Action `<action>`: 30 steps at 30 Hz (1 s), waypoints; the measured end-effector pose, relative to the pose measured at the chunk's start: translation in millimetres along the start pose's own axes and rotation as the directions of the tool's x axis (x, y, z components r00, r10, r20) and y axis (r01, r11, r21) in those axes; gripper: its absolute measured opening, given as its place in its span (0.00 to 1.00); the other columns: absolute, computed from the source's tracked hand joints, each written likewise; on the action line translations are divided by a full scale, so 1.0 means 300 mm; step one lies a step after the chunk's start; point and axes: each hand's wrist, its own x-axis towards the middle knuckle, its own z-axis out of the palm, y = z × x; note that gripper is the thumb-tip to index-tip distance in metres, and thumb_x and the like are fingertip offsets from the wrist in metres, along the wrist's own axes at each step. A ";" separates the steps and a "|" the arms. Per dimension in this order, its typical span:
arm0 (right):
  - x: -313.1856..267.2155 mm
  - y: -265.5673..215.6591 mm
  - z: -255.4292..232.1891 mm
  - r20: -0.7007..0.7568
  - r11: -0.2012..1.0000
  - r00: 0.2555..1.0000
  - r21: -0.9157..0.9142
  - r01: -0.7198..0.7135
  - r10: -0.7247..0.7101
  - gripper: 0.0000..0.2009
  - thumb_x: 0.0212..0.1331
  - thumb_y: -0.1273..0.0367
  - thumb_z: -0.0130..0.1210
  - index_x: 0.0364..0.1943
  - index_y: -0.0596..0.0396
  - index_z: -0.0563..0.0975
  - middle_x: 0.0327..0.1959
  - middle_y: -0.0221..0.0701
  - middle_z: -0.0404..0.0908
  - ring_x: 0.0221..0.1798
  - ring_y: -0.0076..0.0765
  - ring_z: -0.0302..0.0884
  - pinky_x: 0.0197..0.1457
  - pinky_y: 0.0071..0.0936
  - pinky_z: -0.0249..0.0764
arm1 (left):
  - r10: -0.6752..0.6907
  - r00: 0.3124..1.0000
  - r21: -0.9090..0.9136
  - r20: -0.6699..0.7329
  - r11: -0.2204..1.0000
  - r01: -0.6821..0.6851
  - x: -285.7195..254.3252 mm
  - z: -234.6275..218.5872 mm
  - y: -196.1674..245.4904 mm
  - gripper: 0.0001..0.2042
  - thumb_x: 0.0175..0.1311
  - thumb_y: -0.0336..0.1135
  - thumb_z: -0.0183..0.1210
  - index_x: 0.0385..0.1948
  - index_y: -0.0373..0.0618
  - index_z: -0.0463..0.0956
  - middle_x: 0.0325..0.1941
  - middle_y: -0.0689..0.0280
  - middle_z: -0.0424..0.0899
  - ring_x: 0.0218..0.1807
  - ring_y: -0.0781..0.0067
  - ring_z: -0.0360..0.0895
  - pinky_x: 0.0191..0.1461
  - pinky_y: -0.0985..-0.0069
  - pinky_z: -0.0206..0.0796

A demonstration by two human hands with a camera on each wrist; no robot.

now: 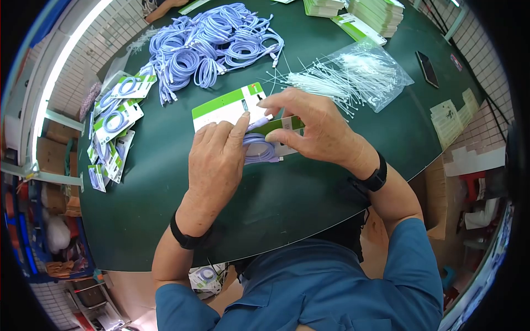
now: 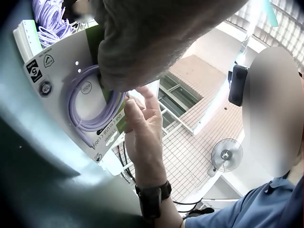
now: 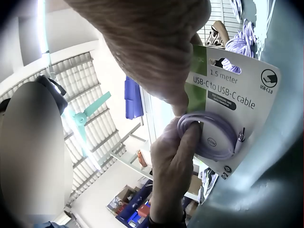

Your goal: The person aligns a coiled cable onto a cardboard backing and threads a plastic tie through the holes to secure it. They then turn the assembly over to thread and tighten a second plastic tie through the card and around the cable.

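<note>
My left hand (image 1: 216, 160) pinches coiled cable (image 1: 259, 149) against backing card (image 1: 229, 107). My right hand (image 1: 312, 129) grips card edge. Loose cable pile (image 1: 212, 47), zip ties (image 1: 353, 77) beyond on worktop (image 1: 287, 193).

Blue collared shirt (image 1: 331, 281), short sleeves; black band on each wrist, bare forearms

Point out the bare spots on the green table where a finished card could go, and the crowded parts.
Free: the near strip of table between the hands and the person, and the patch between the zip-tie bag and the phone. Crowded: the far side, with the loose purple cables, and the left edge, with packaged cards.
</note>
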 end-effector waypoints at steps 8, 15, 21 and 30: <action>-0.011 0.032 0.029 0.017 0.949 0.968 -0.191 0.251 -0.252 0.11 0.50 0.74 0.73 0.38 0.53 0.83 0.37 0.30 0.84 0.38 0.39 0.83 0.39 0.33 0.80 | -0.022 0.999 -0.115 -0.044 0.993 0.017 -0.025 0.040 -0.009 0.28 0.50 0.20 0.68 0.58 0.41 0.79 0.42 0.60 0.83 0.43 0.57 0.82 0.48 0.61 0.74; -0.019 0.041 0.042 0.062 0.960 0.976 -0.174 0.218 -0.210 0.11 0.50 0.75 0.72 0.36 0.55 0.82 0.38 0.31 0.82 0.42 0.40 0.81 0.41 0.34 0.79 | -0.018 0.974 -0.291 -0.227 0.956 -0.050 -0.046 0.077 -0.042 0.20 0.48 0.17 0.68 0.46 0.39 0.81 0.41 0.59 0.86 0.42 0.56 0.85 0.46 0.62 0.79; -0.019 0.036 0.044 0.057 0.970 0.976 -0.112 0.218 -0.212 0.11 0.49 0.78 0.73 0.34 0.56 0.81 0.38 0.31 0.81 0.40 0.39 0.79 0.40 0.33 0.77 | 0.082 0.946 -0.220 -0.313 0.963 -0.157 -0.051 0.086 -0.050 0.14 0.50 0.18 0.70 0.40 0.38 0.81 0.41 0.58 0.86 0.42 0.56 0.86 0.46 0.64 0.80; -0.008 0.032 0.012 0.092 0.980 0.977 -0.046 0.196 -0.191 0.10 0.50 0.79 0.72 0.36 0.57 0.84 0.38 0.31 0.83 0.37 0.36 0.80 0.39 0.30 0.77 | 0.096 0.970 -0.244 -0.222 0.958 -0.151 -0.045 0.070 -0.050 0.12 0.51 0.17 0.67 0.38 0.36 0.79 0.40 0.58 0.83 0.39 0.58 0.84 0.42 0.66 0.79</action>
